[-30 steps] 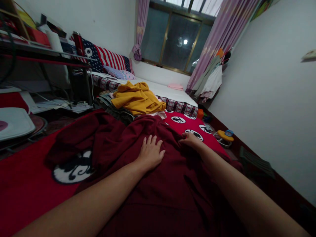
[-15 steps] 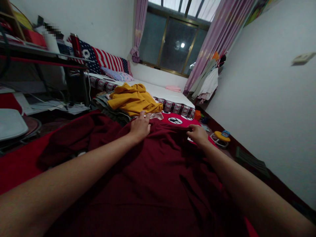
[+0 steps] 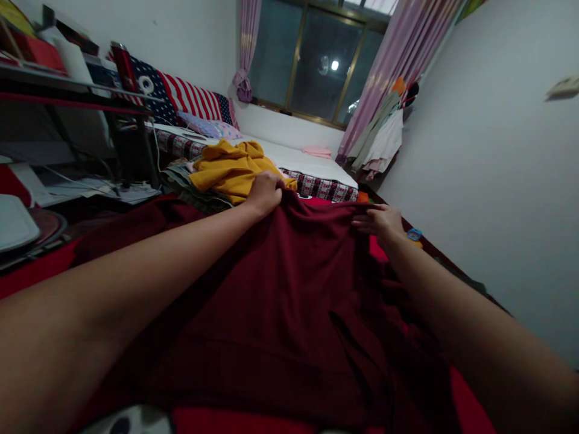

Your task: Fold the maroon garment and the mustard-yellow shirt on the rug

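A maroon sweatshirt (image 3: 289, 289) is spread over a red bedcover, its far edge lifted between my hands and its lower hem towards me. My left hand (image 3: 266, 193) is closed around the far edge, near a mustard-yellow garment (image 3: 230, 166). At the other end of that edge, my right hand (image 3: 382, 222) pinches the cloth between thumb and finger, the other fingers stretched out. Loose maroon folds lie at the left, partly behind my left forearm. The yellow garment rests crumpled on a stack of folded clothes (image 3: 194, 193).
Beyond the clothes stands a bed (image 3: 280, 150) with a white top. At the left is a desk (image 3: 76, 102) with a red flask (image 3: 123, 66), above a pale seat (image 3: 15, 223). Clothes (image 3: 384, 141) hang by the curtain. A stool with a blue item (image 3: 414, 234) sits right.
Both hands have raised the sweatshirt's far edge, pulling it up and taut. My left hand went from fingers spread to closed on the cloth. The near hem has slid forward, baring the bedcover.
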{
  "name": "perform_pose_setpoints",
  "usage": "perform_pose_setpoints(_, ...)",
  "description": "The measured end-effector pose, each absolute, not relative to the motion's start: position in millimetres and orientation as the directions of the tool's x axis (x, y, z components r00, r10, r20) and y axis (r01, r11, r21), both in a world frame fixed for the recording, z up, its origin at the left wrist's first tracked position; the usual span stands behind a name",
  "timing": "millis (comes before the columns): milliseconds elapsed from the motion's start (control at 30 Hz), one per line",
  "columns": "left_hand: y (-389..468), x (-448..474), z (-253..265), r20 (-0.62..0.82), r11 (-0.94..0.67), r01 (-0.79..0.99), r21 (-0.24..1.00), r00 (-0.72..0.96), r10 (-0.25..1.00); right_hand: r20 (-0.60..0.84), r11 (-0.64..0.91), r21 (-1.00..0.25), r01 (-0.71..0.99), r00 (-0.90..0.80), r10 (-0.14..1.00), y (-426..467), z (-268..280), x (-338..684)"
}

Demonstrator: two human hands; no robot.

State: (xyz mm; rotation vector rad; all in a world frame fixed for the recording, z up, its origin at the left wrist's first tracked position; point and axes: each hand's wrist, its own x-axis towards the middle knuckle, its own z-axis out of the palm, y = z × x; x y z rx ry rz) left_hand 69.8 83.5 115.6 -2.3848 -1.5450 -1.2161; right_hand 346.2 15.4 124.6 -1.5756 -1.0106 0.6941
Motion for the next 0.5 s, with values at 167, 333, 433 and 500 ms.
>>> perform_pose_setpoints(167,91,83,82,0.397,-0.557,0.773,0.304,0.428,0.812,0.136,-0.049,-0.914,0.402,0.418,0.898,33,95,353)
perform_pose_setpoints(333,46,63,53,0.292,-0.684,0.669,0.29,0.619,0.729,0.157,0.145,-0.801,0.581,-0.03,0.987,-9,55,351)
perform_pose_setpoints(433,0,36,54,0.314,-0.77,0.546,0.33,0.706,0.635,0.112,0.329,-0.695,0.639,-0.355,0.928,-59,56,343)
perform_pose_setpoints(500,-31,16,58,0.339,-0.803,0.463,0.374,0.738,0.583,0.046,0.399,-0.596,0.696,-0.467,0.883,-89,62,340)
